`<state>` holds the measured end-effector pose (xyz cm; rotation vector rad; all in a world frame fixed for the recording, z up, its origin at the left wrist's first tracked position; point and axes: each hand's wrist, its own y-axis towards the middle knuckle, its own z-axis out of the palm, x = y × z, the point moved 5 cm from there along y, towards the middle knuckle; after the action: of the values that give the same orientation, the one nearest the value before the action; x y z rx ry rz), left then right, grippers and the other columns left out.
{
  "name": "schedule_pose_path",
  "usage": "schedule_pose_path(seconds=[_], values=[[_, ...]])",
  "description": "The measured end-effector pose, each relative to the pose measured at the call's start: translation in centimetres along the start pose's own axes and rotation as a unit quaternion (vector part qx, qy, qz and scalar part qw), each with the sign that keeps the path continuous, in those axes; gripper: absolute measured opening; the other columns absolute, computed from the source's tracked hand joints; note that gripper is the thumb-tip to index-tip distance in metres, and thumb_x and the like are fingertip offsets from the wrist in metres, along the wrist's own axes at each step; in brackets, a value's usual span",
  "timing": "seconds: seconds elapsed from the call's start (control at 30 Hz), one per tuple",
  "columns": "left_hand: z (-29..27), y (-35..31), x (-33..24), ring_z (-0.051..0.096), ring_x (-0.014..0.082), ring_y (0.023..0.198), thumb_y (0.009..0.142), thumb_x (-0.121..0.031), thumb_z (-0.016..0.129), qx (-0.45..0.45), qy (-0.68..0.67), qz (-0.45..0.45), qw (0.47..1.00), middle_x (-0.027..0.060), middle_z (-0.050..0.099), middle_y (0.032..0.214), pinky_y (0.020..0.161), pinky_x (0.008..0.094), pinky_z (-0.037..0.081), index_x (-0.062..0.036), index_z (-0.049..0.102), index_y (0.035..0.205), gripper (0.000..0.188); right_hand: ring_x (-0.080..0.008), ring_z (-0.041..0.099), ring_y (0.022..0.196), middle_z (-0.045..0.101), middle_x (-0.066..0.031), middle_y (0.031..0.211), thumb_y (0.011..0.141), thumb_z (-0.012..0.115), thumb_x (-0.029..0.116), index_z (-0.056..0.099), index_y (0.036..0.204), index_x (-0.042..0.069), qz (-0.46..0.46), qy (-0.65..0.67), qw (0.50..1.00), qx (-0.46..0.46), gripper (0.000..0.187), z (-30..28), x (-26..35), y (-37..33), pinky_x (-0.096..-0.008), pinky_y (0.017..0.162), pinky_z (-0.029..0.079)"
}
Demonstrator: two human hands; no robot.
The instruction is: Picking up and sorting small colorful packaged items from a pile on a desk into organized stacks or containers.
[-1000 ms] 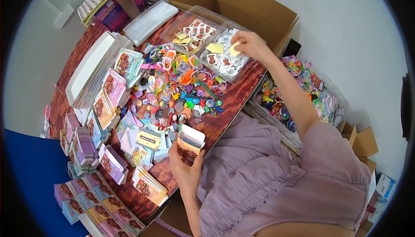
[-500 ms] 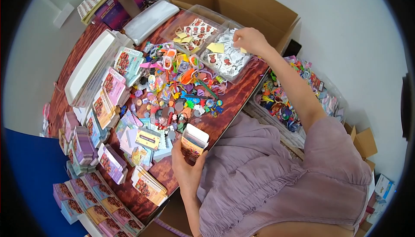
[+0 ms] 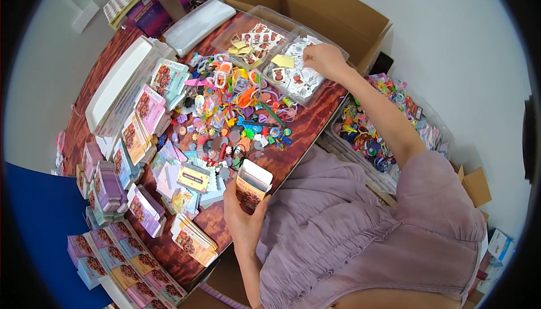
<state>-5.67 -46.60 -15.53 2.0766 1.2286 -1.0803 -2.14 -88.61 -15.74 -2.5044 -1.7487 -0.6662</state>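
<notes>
Over the far clear plastic tray of small printed stickers [image 3: 293, 75], the right hand [image 3: 322, 58] is now pinching down among them, having drifted slightly leftward, while the left hand [image 3: 242, 216] is still gripping the small open orange cardboard box [image 3: 252, 184], raised a little near the table's front edge

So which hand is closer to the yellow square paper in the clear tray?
The right hand. It reaches into the clear plastic tray just beside the yellow square paper. The left hand is far off at the table's near edge, holding a small open cardboard box.
</notes>
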Motion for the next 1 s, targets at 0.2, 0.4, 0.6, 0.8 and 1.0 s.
schedule_pose_path(seconds=[0.2,0.4,0.6,0.8,1.0], values=[[-0.4,-0.2,-0.4,0.058,0.031,0.107,0.07,-0.008,0.083,0.001,-0.007,-0.038,0.999,0.0178,0.056,0.118,0.09,0.0383,0.047,0.0007,0.048,0.132,0.072,-0.0243,0.065,0.07,0.066,-0.011,0.072,0.079,0.068,0.02,0.071,0.084,0.007,0.053,0.08,0.994,-0.046,0.014,-1.9,0.1,-0.3,-0.0366,0.065,0.049],[-0.4,-0.3,-0.8,0.058,0.0312,0.107,0.07,-0.009,0.083,0.007,0.002,-0.033,0.999,0.0179,0.056,0.118,0.09,0.0388,0.047,0.001,0.047,0.132,0.072,-0.0107,0.054,0.058,0.06,-0.0001,0.067,0.086,0.066,0.016,0.068,0.082,0.004,0.136,0.358,0.923,-0.042,0.013,-0.7,-3.6,0.3,-0.027,0.054,0.042],[-0.3,-0.5,-0.5,0.057,0.0188,0.093,0.07,-0.009,0.083,-0.006,0.018,-0.005,1.0,0.0098,0.056,0.111,0.079,0.031,0.05,0.0022,0.047,0.135,0.075,-0.0075,0.048,0.049,0.054,0.0012,0.063,0.086,0.065,0.012,0.062,0.082,0.005,0.218,0.379,0.895,0.087,0.008,-0.4,-5.2,1.5,-0.0255,0.042,0.035],[-0.2,-0.6,-0.5,0.059,0.0314,0.106,0.07,-0.01,0.083,0.006,0.003,-0.04,0.999,0.0173,0.057,0.116,0.09,0.0386,0.048,0.0009,0.047,0.133,0.074,-0.0162,0.06,0.063,0.061,-0.0054,0.071,0.078,0.067,0.006,0.062,0.086,0.005,0.116,0.203,0.96,0.15,0.009,0.5,-4.5,2.5,-0.0337,0.051,0.045],[-0.2,-0.7,-0.6,0.058,0.0313,0.107,0.069,-0.008,0.083,0.005,-0.002,-0.043,0.999,0.0176,0.057,0.118,0.091,0.0384,0.047,0.0008,0.047,0.133,0.074,-0.0282,0.065,0.086,0.068,-0.0123,0.087,0.071,0.071,0.007,0.064,0.088,0.006,0.084,0.096,0.984,0.121,0.018,0.0,-3.3,1.8,-0.0387,0.073,0.05]])
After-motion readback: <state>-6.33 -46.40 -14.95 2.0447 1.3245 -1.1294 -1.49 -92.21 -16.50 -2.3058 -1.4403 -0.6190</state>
